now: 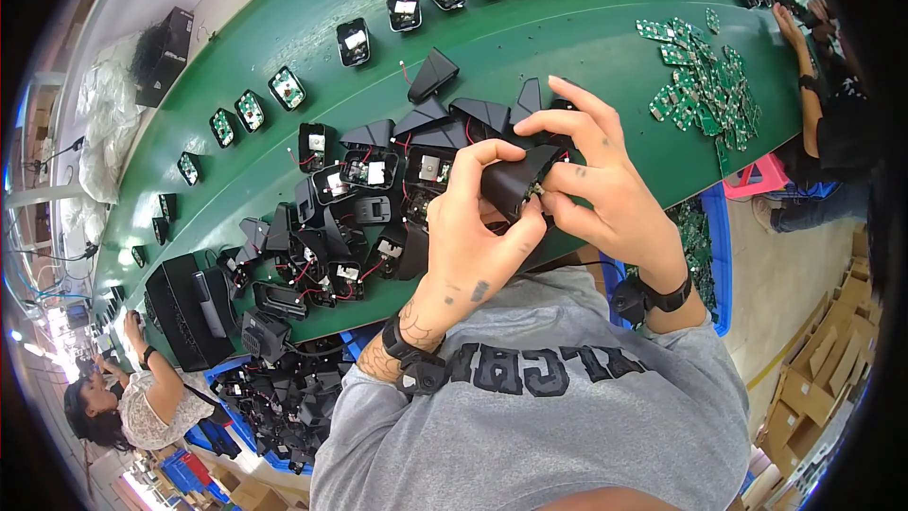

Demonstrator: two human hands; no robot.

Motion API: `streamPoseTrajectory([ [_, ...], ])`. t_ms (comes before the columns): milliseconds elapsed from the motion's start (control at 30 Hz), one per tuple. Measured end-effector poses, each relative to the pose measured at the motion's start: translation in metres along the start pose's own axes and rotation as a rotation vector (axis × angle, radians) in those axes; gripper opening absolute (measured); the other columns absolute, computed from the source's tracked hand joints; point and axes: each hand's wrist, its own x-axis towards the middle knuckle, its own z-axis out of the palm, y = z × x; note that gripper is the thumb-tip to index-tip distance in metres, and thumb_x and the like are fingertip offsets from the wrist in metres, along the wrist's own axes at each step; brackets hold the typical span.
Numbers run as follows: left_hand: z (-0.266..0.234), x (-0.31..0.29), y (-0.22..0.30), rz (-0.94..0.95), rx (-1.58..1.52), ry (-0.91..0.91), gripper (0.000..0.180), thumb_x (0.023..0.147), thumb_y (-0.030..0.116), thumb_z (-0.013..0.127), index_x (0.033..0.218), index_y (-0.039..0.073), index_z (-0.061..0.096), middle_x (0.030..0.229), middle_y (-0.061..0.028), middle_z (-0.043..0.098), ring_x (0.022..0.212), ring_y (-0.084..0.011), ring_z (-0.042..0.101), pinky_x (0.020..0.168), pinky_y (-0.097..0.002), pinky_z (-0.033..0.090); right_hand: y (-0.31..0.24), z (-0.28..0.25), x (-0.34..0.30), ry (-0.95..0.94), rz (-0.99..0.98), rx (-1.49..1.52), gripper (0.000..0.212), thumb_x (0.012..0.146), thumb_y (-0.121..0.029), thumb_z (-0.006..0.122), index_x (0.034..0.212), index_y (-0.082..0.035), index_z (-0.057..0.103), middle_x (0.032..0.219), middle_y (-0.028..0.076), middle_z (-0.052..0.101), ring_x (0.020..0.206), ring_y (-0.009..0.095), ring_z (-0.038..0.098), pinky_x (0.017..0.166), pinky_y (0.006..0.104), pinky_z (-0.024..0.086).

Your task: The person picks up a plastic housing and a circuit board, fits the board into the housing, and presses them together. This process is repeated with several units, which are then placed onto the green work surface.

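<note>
My left hand (478, 241) is closed round a black plastic housing (513, 180), its thumb under it and a finger curled over the top. The housing is tilted, its open side toward my right hand (601, 175). At that opening my right thumb and fingers pinch the edge of a small circuit board (535, 193), mostly hidden by fingers and housing. Just beyond my hands lies a heap of black housings (369, 170), several with boards and red wires inside.
A row of open housings (405, 9) runs along the far side of the green table (586, 47). Loose circuit boards (705, 85) are piled at the right. Blue bins (722, 265) with parts stand below the near edge. Co-workers sit at both ends.
</note>
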Motion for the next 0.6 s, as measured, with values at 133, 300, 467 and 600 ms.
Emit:
streamPoseTrajectory([
  [133,0.002,-0.001,-0.005,0.139,0.207,-0.030,0.044,0.076,0.005,0.068,0.115,0.002,0.049,0.088,-0.0084,0.063,0.071,-0.0107,0.065,0.064,-0.0259,0.055,0.003,-0.006,-0.001,-0.123,0.013,0.096,0.010,0.072,-0.009,0.060,0.071,0.001,0.059,0.122,0.012,0.053,0.132,0.040,0.032,0.104,0.0488,0.033],
  [300,0.003,0.000,0.000,-0.054,0.085,-0.067,0.043,0.077,0.007,0.069,0.115,0.004,0.049,0.095,-0.0120,0.063,0.072,-0.0191,0.067,0.062,-0.0282,0.054,-0.004,-0.014,0.004,-0.226,0.007,0.009,0.013,0.075,-0.009,0.060,0.074,0.003,0.061,0.117,0.012,0.054,0.128,0.038,0.038,0.102,0.0461,0.036],
  [467,0.007,0.003,-0.009,0.103,0.210,0.014,0.044,0.077,0.009,0.070,0.116,0.005,0.049,0.094,-0.0121,0.063,0.072,-0.0200,0.066,0.061,-0.0280,0.054,-0.003,-0.008,0.005,-0.131,0.069,-0.050,0.010,0.075,-0.007,0.063,0.077,0.003,0.065,0.117,0.010,0.057,0.125,0.036,0.043,0.101,0.0439,0.038],
  [600,0.010,0.006,-0.005,0.043,0.152,0.042,0.041,0.078,0.001,0.068,0.115,0.002,0.052,0.088,-0.0039,0.063,0.072,-0.0050,0.061,0.062,-0.0200,0.051,-0.001,-0.006,-0.007,0.119,0.190,0.057,0.008,0.070,-0.002,0.070,0.078,-0.002,0.069,0.111,0.008,0.064,0.113,0.029,0.056,0.095,0.0405,0.043],
])
